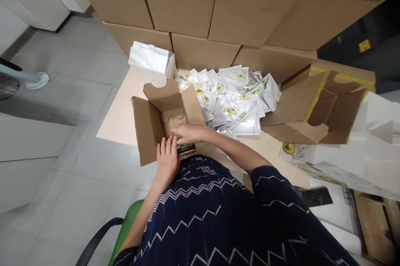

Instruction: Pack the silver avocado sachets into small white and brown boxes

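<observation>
An opened cardboard box sits at the table's front edge, its flaps raised and its inside facing up. My left hand lies at the near side of this box, fingers stretched out and slightly spread, with the thumb hidden. Inside the box opening is my right hand, fingers curled and pointing left; what they hold, if anything, is hidden. Below the right hand a dark, glossy edge of something shows at the near wall. Just right of the box lies a pile of white sachets printed with avocados.
A white carton stands behind the box. Stacked brown cartons wall off the table's back. At right are another open cardboard box and white avocado-print cartons. A green chair with a black armrest is below left.
</observation>
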{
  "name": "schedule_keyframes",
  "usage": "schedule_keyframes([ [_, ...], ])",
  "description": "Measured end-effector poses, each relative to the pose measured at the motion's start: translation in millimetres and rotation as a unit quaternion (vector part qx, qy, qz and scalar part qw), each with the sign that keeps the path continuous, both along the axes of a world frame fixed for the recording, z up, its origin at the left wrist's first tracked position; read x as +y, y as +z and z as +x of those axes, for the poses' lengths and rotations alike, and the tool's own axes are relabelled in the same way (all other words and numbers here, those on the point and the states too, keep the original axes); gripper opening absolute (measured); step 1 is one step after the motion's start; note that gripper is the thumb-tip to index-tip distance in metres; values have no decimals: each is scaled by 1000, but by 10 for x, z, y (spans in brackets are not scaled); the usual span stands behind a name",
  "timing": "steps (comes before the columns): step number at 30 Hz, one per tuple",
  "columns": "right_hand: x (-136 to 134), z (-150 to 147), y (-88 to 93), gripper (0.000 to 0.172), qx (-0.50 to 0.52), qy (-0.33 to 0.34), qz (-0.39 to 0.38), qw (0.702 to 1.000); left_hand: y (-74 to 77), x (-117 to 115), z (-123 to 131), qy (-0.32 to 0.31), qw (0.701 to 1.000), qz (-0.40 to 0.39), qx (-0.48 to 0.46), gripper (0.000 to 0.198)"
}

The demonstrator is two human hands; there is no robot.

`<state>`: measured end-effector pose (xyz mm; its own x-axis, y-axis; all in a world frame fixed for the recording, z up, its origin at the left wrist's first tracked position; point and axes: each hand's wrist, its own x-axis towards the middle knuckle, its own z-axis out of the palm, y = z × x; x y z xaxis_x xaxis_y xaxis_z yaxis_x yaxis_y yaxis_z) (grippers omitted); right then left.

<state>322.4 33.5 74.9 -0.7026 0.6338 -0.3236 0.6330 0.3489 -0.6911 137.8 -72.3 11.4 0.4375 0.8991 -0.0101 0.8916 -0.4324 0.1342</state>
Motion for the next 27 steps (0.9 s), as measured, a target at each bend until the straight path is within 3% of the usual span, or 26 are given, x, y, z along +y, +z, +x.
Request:
schedule_keyframes([
  [3,-70,249,150,42,162,-113,-30,980,1,12,5,-7,1000,-5,20,64],
  [6,-86,624,187,39,271,-325,-20,906,3,19,4,-12,1000,-8,27,65],
  [8,-79,930,95,40,215,-483,42,848,4,22,3,-12,1000,-11,24,65],
  [10,-87,1224,-84,38,41,-570,102,814,-2,24,2,-10,1000,-11,18,64],
  [13,-151,1517,-431,49,-266,-549,63,790,-19,22,0,-9,1000,-4,15,65],
  [15,-209,1588,-651,59,-355,-513,3,781,-29,20,0,-10,1000,-1,18,66],
  [18,-274,1596,-887,60,-331,-517,-10,790,-26,17,3,-9,1000,-4,21,66],
  [21,-299,1603,-989,45,-251,-522,20,815,-10,18,9,-5,1000,-8,23,65],
  [24,-323,1645,-984,22,-191,-497,40,845,3,19,13,-6,1000,-4,28,64],
  [27,-372,1705,-890,10,-140,-540,73,827,8,16,18,-10,999,3,33,64],
])
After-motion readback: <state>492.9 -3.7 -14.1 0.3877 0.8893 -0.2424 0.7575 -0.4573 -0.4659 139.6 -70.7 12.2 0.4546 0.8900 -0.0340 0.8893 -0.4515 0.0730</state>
